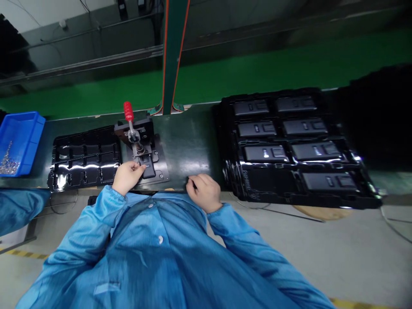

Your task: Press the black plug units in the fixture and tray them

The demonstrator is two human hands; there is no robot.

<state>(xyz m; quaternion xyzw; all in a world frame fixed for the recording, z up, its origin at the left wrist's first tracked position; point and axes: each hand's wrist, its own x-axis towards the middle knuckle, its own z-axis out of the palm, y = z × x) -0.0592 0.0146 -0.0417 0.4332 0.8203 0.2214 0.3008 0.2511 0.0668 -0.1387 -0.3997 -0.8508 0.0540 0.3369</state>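
A toggle clamp press point(139, 136) with a red handle point(128, 111) stands on a metal base plate point(162, 165). Under its head lies a black rectangular device point(148, 168) with small white lettering. My left hand point(128, 176) is at the device's left side, thumb and fingertips pinched together against its edge. My right hand point(205, 192) rests by the bench's front edge, right of the press, with its fingers curled in. Something small and dark shows at those fingertips; I cannot make out what it is.
On the right, stacked black plastic trays point(267, 182) hold several black devices point(317, 150). Left of the press lies another black compartment tray point(85, 156). A blue bin point(32, 133) of small metal parts stands far left, near another person's blue sleeve point(22, 210). A green post point(172, 56) rises behind the bench.
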